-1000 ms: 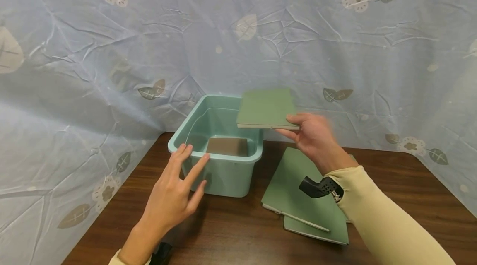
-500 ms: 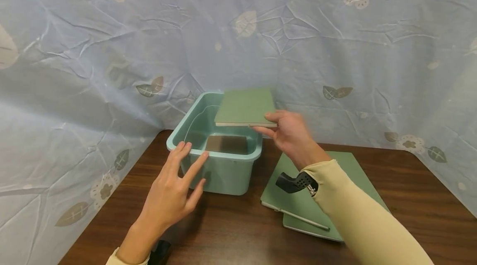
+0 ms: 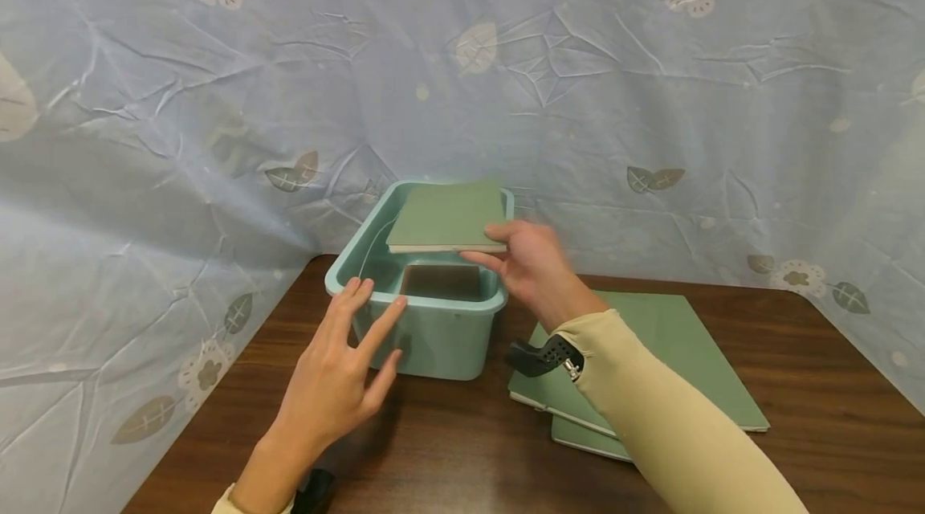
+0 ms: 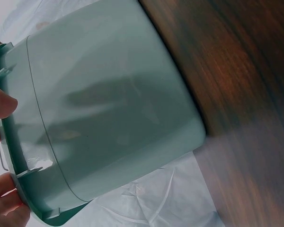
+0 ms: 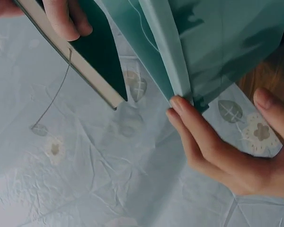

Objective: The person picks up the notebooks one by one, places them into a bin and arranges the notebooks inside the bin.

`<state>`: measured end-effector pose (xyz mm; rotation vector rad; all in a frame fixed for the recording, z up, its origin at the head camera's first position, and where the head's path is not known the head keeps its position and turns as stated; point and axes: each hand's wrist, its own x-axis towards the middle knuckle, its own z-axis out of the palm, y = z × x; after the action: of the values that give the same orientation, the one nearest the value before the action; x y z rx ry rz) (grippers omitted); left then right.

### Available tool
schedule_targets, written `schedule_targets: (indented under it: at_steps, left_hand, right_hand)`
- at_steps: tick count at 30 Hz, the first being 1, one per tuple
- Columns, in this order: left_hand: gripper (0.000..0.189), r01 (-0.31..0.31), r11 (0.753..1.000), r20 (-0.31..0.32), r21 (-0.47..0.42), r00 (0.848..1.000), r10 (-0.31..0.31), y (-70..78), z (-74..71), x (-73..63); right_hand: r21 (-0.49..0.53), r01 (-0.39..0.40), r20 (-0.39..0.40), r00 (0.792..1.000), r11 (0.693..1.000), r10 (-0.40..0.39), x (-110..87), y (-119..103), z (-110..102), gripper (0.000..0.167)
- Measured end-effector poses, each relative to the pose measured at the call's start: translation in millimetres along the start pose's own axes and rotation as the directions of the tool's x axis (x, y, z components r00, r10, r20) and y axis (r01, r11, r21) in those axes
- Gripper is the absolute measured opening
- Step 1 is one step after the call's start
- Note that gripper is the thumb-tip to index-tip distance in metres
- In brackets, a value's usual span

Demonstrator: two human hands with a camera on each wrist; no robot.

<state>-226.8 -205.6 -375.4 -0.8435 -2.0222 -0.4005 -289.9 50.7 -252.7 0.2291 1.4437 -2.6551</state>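
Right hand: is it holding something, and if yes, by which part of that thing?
Yes. The right hand pinches a green notebook close to its near right corner, with the thumb on top and fingers beneath.

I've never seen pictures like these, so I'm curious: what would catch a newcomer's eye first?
Probably the green book, held level by the person's right grip above the pale teal bin. After that, more green books overlapping on the right of the dark wooden table, and the flower-patterned cloth behind.
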Motion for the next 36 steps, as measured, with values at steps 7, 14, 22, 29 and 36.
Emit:
schedule_targets:
  at_steps: [7, 14, 22, 29, 36]
  left_hand:
    - [0.054, -0.001, 1.000, 0.000, 0.003, 1.000, 0.001, 0.2, 0.5, 0.1]
    - [0.054, 0.000, 1.000, -0.002, 0.009, 1.000, 0.000, 0.0, 1.2, -1.2]
    - [0.054, 0.004, 1.000, -0.006, 0.010, 1.000, -0.004, 1.5, 0.7, -1.8]
    - [0.054, 0.013, 1.000, 0.011, 0.014, 1.000, -0.013, 2.1, -0.3, -1.7]
    - [0.054, 0.000, 1.000, -0.003, 0.010, 1.000, 0.000, 1.5, -0.4, -0.5]
  right_hand:
    - [-0.003, 0.007, 0.002, 1.000, 1.000, -0.007, 0.9, 5.7, 6.7, 0.069]
    - [-0.024, 0.003, -0.008, 1.000, 1.000, -0.004, 2.7, 13.7, 12.7, 0.056]
    - [-0.060, -0.027, -0.029, 0.999, 0.998, 0.025, 5.0, 22.2, 19.2, 0.060]
    - [-0.072, -0.053, -0.029, 0.998, 0.996, 0.051, 6.4, 24.6, 22.0, 0.074]
    - [-0.123, -0.066, -0.014, 0.998, 0.990, 0.065, 10.1, 25.7, 22.6, 0.072]
